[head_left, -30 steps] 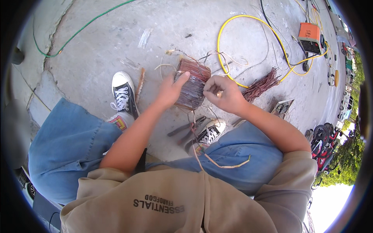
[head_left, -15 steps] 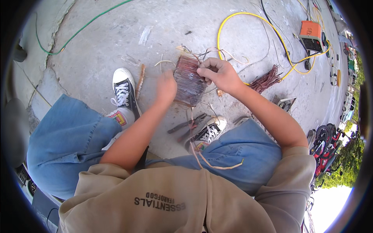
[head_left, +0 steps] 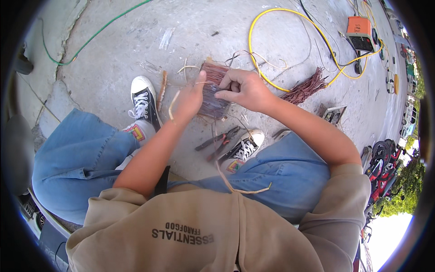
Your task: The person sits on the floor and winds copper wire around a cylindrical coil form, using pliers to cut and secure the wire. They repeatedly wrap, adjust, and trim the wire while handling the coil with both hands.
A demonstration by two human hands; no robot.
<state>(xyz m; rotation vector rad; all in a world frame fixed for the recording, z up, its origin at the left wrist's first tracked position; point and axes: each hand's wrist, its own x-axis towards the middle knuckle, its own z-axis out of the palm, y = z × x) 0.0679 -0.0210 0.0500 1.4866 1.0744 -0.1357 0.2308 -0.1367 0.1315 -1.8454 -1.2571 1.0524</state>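
A block-shaped coil [head_left: 214,100] wound with reddish-brown wire is on the concrete between my feet. My left hand [head_left: 191,97] is closed at its left side, thumb up along the windings, the other fingers hidden. A pale wire end [head_left: 173,105] curves out beside this hand. Over the coil's right side, my right hand [head_left: 242,90] has its fingers curled and thumb pressed in a pinch; what they hold is too small to make out. A thin light strand crosses the windings between the hands. A long pale lead [head_left: 225,179] trails from the coil toward my lap.
Pliers [head_left: 219,143] lie by my right shoe [head_left: 247,149]. A bundle of brown wire [head_left: 306,86] and a yellow cable [head_left: 250,38] lie to the right, with an orange machine [head_left: 361,34] beyond. A wooden strip [head_left: 162,90] lies by my left shoe [head_left: 142,102].
My left hand has shifted slightly, its thumb now up on the coil, and a pale wire end shows beside it. My right hand has moved left and a little down over the windings.
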